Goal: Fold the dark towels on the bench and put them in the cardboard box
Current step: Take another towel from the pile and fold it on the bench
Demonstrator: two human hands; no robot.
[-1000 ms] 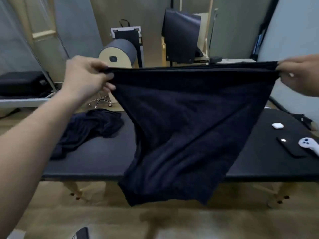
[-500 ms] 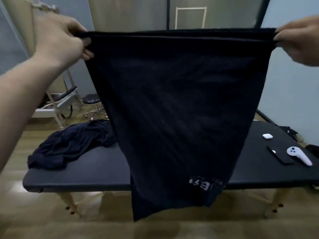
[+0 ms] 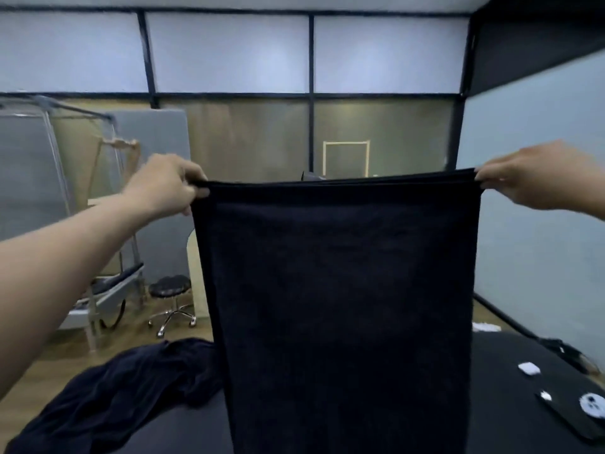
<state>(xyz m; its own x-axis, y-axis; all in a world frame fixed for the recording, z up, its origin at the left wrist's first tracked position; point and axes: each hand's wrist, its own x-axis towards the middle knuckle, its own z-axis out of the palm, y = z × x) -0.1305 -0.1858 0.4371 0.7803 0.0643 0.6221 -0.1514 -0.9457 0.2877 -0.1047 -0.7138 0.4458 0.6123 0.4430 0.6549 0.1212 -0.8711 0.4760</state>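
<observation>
A dark towel [image 3: 343,306] hangs spread out in front of me, its top edge stretched level between both hands. My left hand [image 3: 167,186] pinches the top left corner and my right hand [image 3: 523,178] pinches the top right corner. The cloth drops past the bottom of the view and hides the middle of the black bench [image 3: 510,421]. A second dark towel [image 3: 114,398] lies crumpled on the bench's left end. No cardboard box is in view.
On the bench's right end lie a small white case [image 3: 528,368], a black phone [image 3: 569,417] and a white controller [image 3: 592,408]. Behind the bench stand a wheeled stool [image 3: 171,298], a metal frame [image 3: 82,198] and a glass partition wall.
The view has tilted upward, so the hands and the towel's top edge sit lower in frame. The towel now hangs straighter, as a flat rectangle, rather than narrowing toward its lower end.
</observation>
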